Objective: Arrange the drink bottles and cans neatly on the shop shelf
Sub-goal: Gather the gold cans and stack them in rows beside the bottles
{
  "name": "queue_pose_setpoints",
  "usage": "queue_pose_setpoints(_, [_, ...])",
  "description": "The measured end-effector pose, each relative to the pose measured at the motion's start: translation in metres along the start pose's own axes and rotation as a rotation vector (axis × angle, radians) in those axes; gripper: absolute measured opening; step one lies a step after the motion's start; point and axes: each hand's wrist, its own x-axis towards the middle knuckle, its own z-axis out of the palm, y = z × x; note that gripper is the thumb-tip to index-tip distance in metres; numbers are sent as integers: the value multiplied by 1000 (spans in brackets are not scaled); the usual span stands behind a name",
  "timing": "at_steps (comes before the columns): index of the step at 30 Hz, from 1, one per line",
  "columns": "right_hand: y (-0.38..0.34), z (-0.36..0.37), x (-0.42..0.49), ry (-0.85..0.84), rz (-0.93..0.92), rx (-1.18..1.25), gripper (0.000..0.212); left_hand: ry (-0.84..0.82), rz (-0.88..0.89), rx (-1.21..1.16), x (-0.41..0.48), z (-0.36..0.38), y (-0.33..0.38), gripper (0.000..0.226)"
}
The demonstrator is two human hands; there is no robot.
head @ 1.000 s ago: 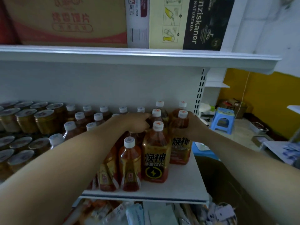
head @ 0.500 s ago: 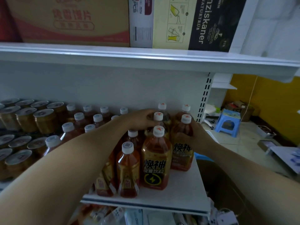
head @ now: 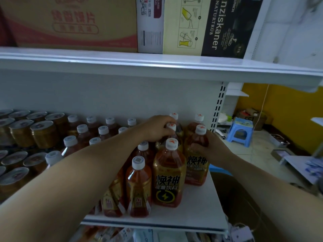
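Amber energy drink bottles with white caps stand at the right end of the white shelf [head: 195, 217]. My left hand [head: 157, 128] curls over the neck of a bottle [head: 172, 127] in the second row. My right hand [head: 208, 147] grips the shoulder of the right-hand bottle [head: 196, 165] from its right side. A front energy drink bottle [head: 168, 179] stands free between my arms. Smaller tea bottles [head: 139, 187] stand to its left, and gold cans [head: 43, 133] fill the left side of the shelf.
An upper shelf [head: 157, 67] carries cardboard boxes [head: 73, 23] close overhead. The slotted upright [head: 218, 105] marks the shelf's right end. Beyond it are a blue stool [head: 240, 131] on the floor and a yellow wall. Packaged goods lie on the shelf below.
My left hand has shifted right onto the second-row bottle's neck. My right hand has come round the right-hand bottle's shoulder and the bottle has shifted slightly.
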Motion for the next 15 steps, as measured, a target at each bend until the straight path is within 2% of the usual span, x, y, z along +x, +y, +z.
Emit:
queue_pose_setpoints(9, [1,-4,-3,9,-3,-6,46,8,0,-32,0,1,5,39])
queue_pose_setpoints(15, [3,-10,-7,37,2,-18,22,24,5,-29,7,7,9,41])
